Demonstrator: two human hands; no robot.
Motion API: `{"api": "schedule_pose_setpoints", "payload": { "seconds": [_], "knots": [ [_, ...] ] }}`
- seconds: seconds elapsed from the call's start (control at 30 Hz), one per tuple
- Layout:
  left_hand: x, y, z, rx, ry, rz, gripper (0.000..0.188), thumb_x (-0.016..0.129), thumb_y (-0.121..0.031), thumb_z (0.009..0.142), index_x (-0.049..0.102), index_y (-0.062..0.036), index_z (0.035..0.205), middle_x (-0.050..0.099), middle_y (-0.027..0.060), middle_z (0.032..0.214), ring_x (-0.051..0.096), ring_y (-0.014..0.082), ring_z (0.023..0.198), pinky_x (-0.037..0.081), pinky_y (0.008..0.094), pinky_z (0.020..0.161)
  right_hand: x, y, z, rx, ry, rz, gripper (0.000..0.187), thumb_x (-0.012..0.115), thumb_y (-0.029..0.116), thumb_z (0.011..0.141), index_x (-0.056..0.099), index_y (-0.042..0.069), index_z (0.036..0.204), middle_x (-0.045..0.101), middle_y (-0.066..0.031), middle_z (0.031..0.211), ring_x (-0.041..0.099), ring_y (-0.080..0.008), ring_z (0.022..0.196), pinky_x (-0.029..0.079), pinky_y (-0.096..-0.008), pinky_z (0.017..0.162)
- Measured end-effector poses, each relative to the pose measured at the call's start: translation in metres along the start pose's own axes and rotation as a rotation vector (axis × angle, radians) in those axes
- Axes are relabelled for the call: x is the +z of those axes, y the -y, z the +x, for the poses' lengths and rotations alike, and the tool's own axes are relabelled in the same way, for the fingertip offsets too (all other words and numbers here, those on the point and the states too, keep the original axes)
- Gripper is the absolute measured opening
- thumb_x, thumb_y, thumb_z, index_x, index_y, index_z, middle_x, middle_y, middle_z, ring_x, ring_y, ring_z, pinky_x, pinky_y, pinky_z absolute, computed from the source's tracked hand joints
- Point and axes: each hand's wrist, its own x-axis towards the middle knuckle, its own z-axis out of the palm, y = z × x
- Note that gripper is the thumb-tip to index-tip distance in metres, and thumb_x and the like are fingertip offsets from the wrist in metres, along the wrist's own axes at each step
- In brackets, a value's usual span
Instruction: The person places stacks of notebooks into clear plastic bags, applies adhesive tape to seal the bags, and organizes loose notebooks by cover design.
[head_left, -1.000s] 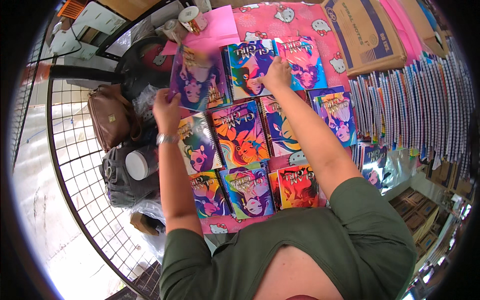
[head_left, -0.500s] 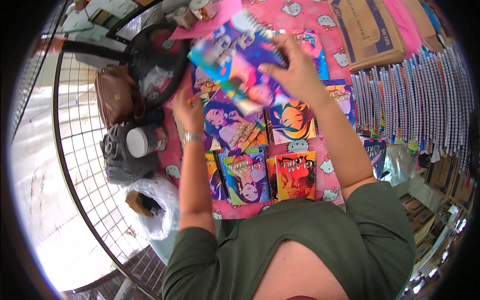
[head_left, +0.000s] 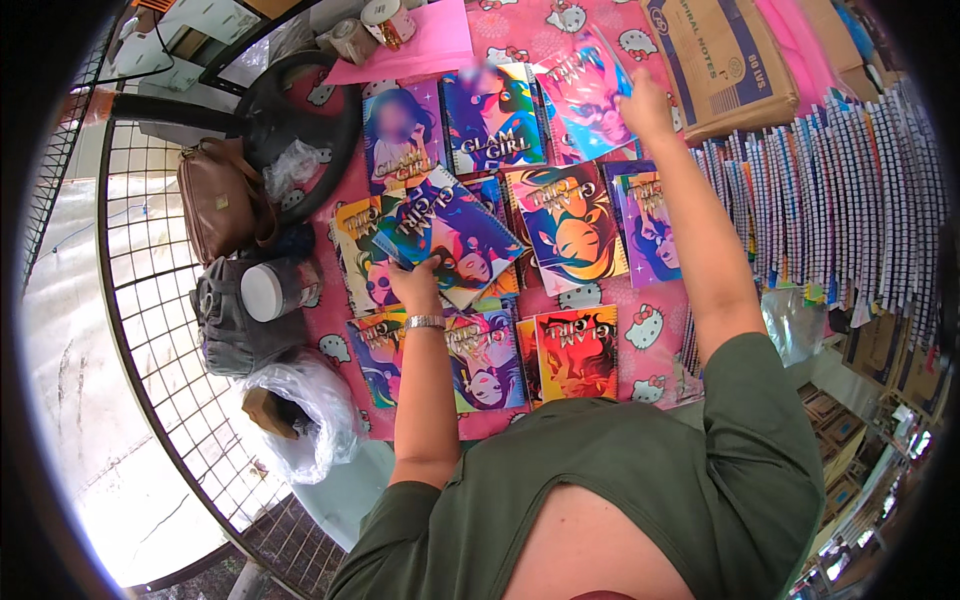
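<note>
My left hand [head_left: 415,284], with a metal watch at the wrist, is closed on the lower edge of a blue and purple spiral notebook [head_left: 462,228]. That notebook lies tilted over other notebooks, and what is under it is partly hidden. At the far right of the spread, my right hand [head_left: 648,108] grips the right edge of a pink and light-blue notebook [head_left: 590,105], held slanted over a similar pink one. Around my hands lie an orange-haired-figure notebook [head_left: 570,225], a purple notebook [head_left: 650,225], a red notebook [head_left: 577,355] and several more illustrated covers.
A long row of upright spiral notebooks [head_left: 830,200] stands at right, below a cardboard box [head_left: 722,65]. Along the left are a brown bag [head_left: 222,198], a grey bag [head_left: 240,325], a white-lidded jar [head_left: 264,292], a plastic bag [head_left: 325,425] and a black fan-like ring [head_left: 345,130].
My right hand has moved up and right, from a blue notebook to the pink one. My left hand has moved down and now holds the blue and purple notebook.
</note>
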Motion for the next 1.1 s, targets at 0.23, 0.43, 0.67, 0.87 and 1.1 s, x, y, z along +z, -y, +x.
{"api": "schedule_pose_setpoints", "payload": {
  "seconds": [0.23,0.43,0.67,0.87,1.1],
  "knots": [
    [-0.062,-0.065,-0.070,-0.028,0.346,-0.451,0.043,0.063,0.008,0.083,0.044,-0.0075,0.118,0.062,0.0066,0.105,0.063,0.0145,0.090,0.053,0.0274,0.074,-0.180,0.146,-0.129,-0.791,0.597,-0.120,0.027,0.066,0.006,0.076,0.065,0.012,0.103,0.066,-0.0158,0.081,0.064,-0.0354,0.084,0.049,-0.0437,0.079],
    [-0.090,0.044,-0.109,-0.691,0.650,-0.812,0.045,0.052,-0.028,0.097,0.038,-0.0115,0.136,0.060,0.0073,0.123,0.058,0.0219,0.110,0.043,0.0359,0.098,-0.031,0.149,-0.191,-0.992,0.215,0.411,0.050,0.073,0.022,0.076,0.059,0.011,0.123,0.056,-0.0104,0.120,0.050,-0.0270,0.118,0.040,-0.0436,0.100],
    [-0.060,0.047,-0.154,-0.015,0.257,-0.044,0.050,0.077,-0.009,0.079,0.049,-0.0018,0.120,0.063,0.0061,0.105,0.060,0.0149,0.091,0.048,0.0287,0.083,0.050,0.022,-0.195,0.024,0.122,-0.180,0.080,0.081,0.047,0.068,0.047,0.002,0.124,0.056,-0.0201,0.120,0.054,-0.0347,0.112,0.045,-0.0425,0.094],
    [-0.136,0.059,-0.190,-0.172,0.285,-0.401,0.040,0.070,-0.003,0.083,0.051,-0.0056,0.118,0.063,0.0035,0.105,0.061,0.0140,0.089,0.050,0.0292,0.081,-0.023,0.047,-0.204,-0.131,0.623,0.735,0.034,0.071,0.023,0.085,0.062,0.000,0.107,0.067,-0.0051,0.090,0.059,-0.0137,0.079,0.047,-0.0296,0.079],
    [-0.159,0.132,-0.235,-0.352,0.129,-0.602,0.048,0.071,-0.018,0.086,0.047,-0.0070,0.126,0.061,0.0037,0.109,0.060,0.0160,0.095,0.049,0.0328,0.086,-0.005,0.050,-0.373,-0.234,0.676,0.513,0.071,0.081,0.039,0.071,0.049,0.000,0.121,0.056,-0.0212,0.111,0.059,-0.0335,0.096,0.048,-0.0420,0.084]
  ]
}}
